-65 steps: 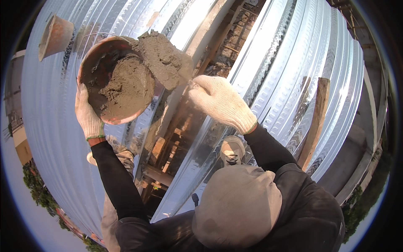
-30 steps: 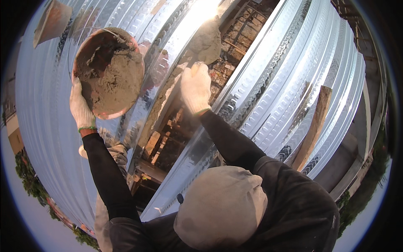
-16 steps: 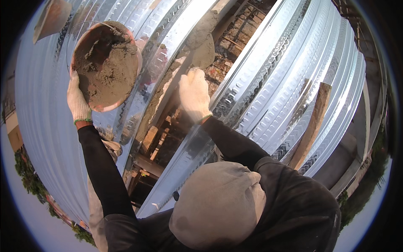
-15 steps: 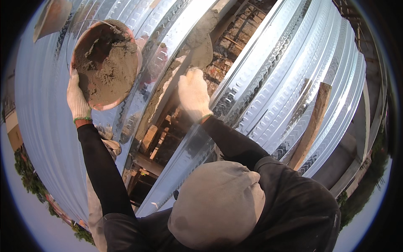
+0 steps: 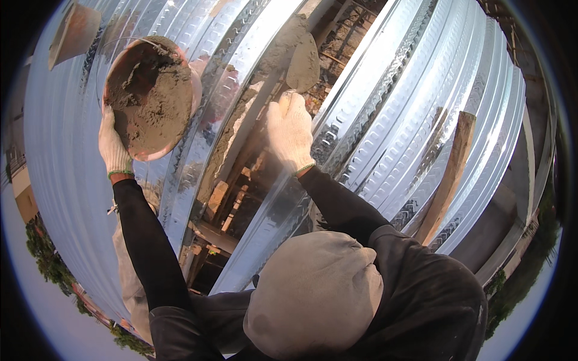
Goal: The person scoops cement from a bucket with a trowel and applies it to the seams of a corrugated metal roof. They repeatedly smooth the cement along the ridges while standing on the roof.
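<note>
My left hand [image 5: 115, 138] is closed on the rim of a pinkish bucket [image 5: 191, 90] with a wire handle, part filled with grey wet mortar [image 5: 159, 99]. My right hand [image 5: 290, 129], also gloved, grips the handle of a trowel [image 5: 303, 63] whose blade is coated in mortar. The blade lies at a narrow concrete strip [image 5: 235, 138] smeared with mortar along an open gap between shiny ribbed metal sheets [image 5: 385, 138].
A second bucket [image 5: 75, 39] sits at upper left. A wooden plank [image 5: 448, 174] lies on the right sheets. Through the gap show rubble and timbers [image 5: 217, 198]. Past the curved sheet edges are concrete beams [image 5: 506, 210] and trees. A grey cloth-covered head [image 5: 313, 289] fills the bottom.
The trowel has moved up and away from the bucket to the strip along the gap, and in the last half second shifted slightly right with my right hand. The bucket stays in my left hand.
</note>
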### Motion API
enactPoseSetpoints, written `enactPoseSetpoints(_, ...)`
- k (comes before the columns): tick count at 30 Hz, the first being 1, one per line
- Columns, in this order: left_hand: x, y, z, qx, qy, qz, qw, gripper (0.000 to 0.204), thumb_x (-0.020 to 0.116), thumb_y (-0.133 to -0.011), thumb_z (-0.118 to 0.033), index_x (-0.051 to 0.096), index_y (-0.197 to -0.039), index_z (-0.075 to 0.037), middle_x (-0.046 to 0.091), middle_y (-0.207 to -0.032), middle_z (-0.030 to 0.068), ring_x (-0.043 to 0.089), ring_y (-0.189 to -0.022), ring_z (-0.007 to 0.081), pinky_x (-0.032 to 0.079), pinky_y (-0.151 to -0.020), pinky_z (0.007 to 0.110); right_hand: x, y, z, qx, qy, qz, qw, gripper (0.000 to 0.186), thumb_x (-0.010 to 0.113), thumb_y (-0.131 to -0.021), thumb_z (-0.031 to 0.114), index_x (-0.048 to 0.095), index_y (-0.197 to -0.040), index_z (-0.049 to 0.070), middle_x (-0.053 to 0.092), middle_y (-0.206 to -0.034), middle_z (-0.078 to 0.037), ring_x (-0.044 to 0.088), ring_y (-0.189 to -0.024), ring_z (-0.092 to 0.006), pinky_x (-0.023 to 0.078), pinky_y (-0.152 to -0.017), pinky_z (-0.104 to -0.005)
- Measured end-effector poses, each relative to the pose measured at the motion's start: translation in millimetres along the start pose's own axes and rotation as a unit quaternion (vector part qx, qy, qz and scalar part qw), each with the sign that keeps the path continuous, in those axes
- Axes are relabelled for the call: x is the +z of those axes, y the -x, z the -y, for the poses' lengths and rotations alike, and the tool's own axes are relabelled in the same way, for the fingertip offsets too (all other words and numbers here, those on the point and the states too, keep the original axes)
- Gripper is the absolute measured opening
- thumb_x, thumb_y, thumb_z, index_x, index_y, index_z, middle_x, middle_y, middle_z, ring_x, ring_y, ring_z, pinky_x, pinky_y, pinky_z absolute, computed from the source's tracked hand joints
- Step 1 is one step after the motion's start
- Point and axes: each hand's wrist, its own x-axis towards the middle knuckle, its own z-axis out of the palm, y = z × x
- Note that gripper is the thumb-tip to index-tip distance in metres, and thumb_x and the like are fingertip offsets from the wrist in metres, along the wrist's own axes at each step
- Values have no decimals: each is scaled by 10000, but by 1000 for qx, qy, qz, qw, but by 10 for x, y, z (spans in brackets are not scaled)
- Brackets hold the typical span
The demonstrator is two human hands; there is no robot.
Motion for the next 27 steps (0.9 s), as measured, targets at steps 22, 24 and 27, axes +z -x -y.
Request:
enactPoseSetpoints(22, 61, 72, -74, -48, 5, -37, 998, 600, 673, -1142, -383, 618, -1584, 18, 699, -1464, 104, 690, -1257, 223, 543, -1090, 387, 519, 216, -632, -11, 21, 58, 998, 373, 692, -1048, 251, 604, -1293, -16, 702, -1246, -322, 660, -1208, -541, 526, -1028, -589)
enactPoseSetpoints(24, 77, 61, -60, -23, 15, -24, 999, 601, 678, -1143, -385, 619, -1580, 23, 704, -1458, 102, 691, -1252, 220, 544, -1085, 383, 556, 286, -634, -29, -3, 60, 998, 401, 692, -1055, 247, 598, -1335, -24, 695, -1247, -313, 667, -1192, -530, 535, -1022, -579)
enactPoseSetpoints(27, 25, 36, -32, -26, 15, -25, 999, 600, 686, -1142, -391, 628, -1570, 24, 714, -1444, 97, 693, -1242, 214, 546, -1079, 374, 528, 406, -513, -11, -64, 101, 993, 420, 683, -1063, 245, 593, -1357, -40, 694, -1247, -316, 666, -1194, -532, 547, -1014, -567)
